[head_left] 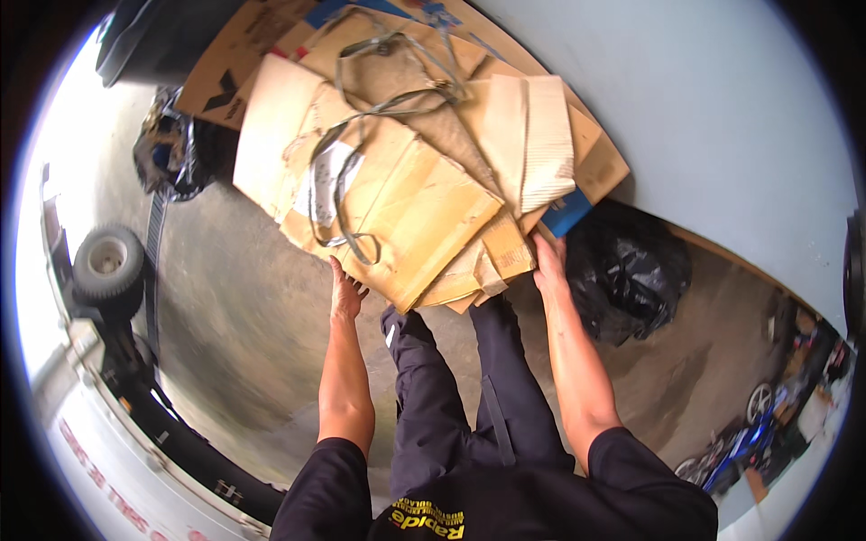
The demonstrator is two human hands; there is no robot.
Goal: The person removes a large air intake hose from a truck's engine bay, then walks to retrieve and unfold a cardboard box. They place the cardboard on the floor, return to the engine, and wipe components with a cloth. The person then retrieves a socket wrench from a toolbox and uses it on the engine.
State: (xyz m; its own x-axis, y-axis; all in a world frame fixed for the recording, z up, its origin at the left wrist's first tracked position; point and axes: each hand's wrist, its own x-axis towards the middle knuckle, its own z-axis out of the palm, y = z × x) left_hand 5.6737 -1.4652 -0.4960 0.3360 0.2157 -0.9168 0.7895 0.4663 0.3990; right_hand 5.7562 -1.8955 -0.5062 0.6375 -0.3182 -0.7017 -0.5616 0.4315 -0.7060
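Observation:
A thick stack of flattened cardboard [397, 194] fills the space in front of my legs, its layers skewed against each other. My left hand [345, 290] is at the stack's near left edge, thumb up against the board and fingers partly beneath it. On the near right side, my right hand [548, 260] grips the stack's edge, with some of its fingers hidden. A dark flat strap [347, 185] lies in loose loops over the top sheets. Among the upper layers is a ribbed, paler piece of cardboard [541, 140].
Black plastic bags lie on the floor, one [622, 275] right of the stack and one [171, 153] to its left. A wheel [108, 261] stands by a white vehicle at left. A pale blue panel [713, 108] borders the right. A blue bike [753, 442] is at lower right.

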